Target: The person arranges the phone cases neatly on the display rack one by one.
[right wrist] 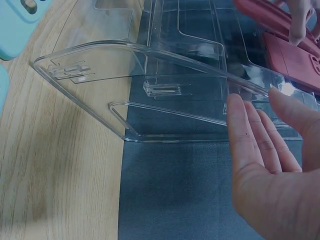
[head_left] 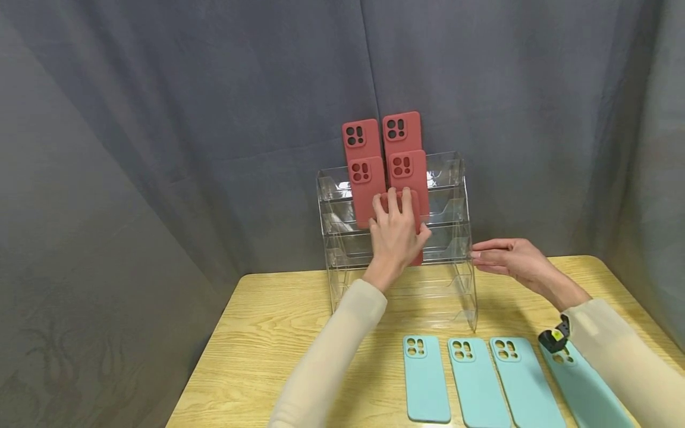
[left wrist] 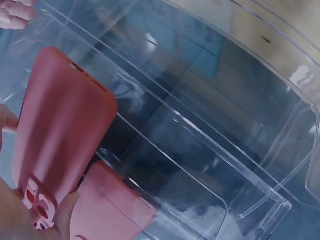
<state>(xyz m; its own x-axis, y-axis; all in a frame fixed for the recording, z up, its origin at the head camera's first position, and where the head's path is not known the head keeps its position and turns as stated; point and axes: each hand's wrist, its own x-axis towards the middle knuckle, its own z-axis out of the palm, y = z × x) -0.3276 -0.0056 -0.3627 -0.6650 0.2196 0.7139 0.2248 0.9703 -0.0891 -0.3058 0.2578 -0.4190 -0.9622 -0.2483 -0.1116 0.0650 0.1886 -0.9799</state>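
Note:
My left hand [head_left: 395, 235] grips a red phone case [left wrist: 65, 115] from above, its camera cutouts toward the palm. The case is in front of the middle tiers of a clear acrylic display rack [head_left: 453, 249], and the hand covers much of it in the head view. Behind it, several red phone cases stand in the upper tiers in two columns, among them an upper left case [head_left: 368, 187] and an upper right case [head_left: 409, 178]. At the rack's right side panel is my right hand [head_left: 516, 264], fingers straight and fingertips right at the panel's edge.
Several light teal phone cases [head_left: 427, 380] lie in a row on the wooden table [head_left: 257, 333], in front of the rack. The right forearm, with a black wrist device [head_left: 553, 340], overlaps the rightmost one. A grey curtain [head_left: 241, 119] hangs behind and beside the table.

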